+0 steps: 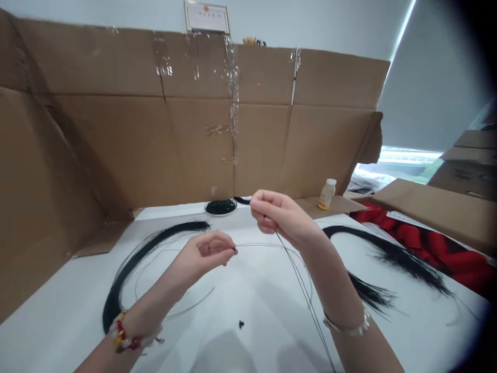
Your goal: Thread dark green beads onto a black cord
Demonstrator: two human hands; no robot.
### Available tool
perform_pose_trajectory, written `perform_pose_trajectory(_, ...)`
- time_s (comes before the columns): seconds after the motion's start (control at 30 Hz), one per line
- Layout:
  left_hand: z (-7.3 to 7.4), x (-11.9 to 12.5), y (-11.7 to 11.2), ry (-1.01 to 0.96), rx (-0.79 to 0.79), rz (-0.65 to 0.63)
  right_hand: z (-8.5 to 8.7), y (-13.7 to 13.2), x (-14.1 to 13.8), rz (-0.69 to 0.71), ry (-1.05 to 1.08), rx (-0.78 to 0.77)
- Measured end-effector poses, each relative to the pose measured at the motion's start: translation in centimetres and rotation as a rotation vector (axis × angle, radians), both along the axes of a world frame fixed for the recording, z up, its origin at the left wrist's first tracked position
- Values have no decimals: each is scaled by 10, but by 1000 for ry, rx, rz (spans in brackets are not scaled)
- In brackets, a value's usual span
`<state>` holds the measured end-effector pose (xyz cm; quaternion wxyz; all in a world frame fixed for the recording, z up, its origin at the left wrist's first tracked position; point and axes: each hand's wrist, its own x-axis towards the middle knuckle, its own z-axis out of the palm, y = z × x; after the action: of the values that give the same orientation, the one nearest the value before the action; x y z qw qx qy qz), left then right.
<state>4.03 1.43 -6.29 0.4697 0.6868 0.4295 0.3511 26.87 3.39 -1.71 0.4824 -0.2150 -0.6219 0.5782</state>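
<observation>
My left hand [212, 249] pinches the end of a thin dark strand [264, 245] between thumb and fingertips. My right hand [276, 211] is pinched on thin dark strands [302, 291] that hang down past my wrist towards the table. I cannot tell whether the strands in both hands are joined. A long curved bundle of fine black fibres [134, 267] lies under my left forearm. Two more black bundles [396, 257] lie to the right of my right arm. A tiny dark clump [241, 324] sits on the white table [73, 305].
A white dish of dark green beads [220, 207] stands at the table's far side, just beyond my hands. A small bottle with a white cap [327, 195] stands on cardboard to the right. Cardboard walls [194, 145] rise behind and left; red material [423, 248] lies at right.
</observation>
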Motion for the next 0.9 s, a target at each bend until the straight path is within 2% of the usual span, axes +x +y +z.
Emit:
perform_pose_trajectory(0.07, 19, 3, -1, -129, 66, -5, 1, -14, -8, 2, -53, 77)
perform_pose_trajectory(0.13, 29, 6, -4, -288, 76, -28, 2, -24, -11, 38, -78, 162)
perform_pose_trajectory(0.2, 32, 10, -8, -440, 34, -72, 2, -32, -11, 46, -112, 244)
perform_pose_trajectory(0.33, 30, 12, -11, -627, -59, -174, 2, -41, -13, -40, -163, 336)
perform_pose_trajectory(0.57, 26, 4, -12, -656, 30, -226, 4, -48, -22, -101, -113, 322)
perform_pose_trajectory(0.73, 25, 5, -14, -723, -5, -291, 4, -51, -25, -124, -113, 372)
perform_pose_trajectory(0.9, 25, 6, -14, -711, 31, -252, 3, -52, -26, -93, -93, 341)
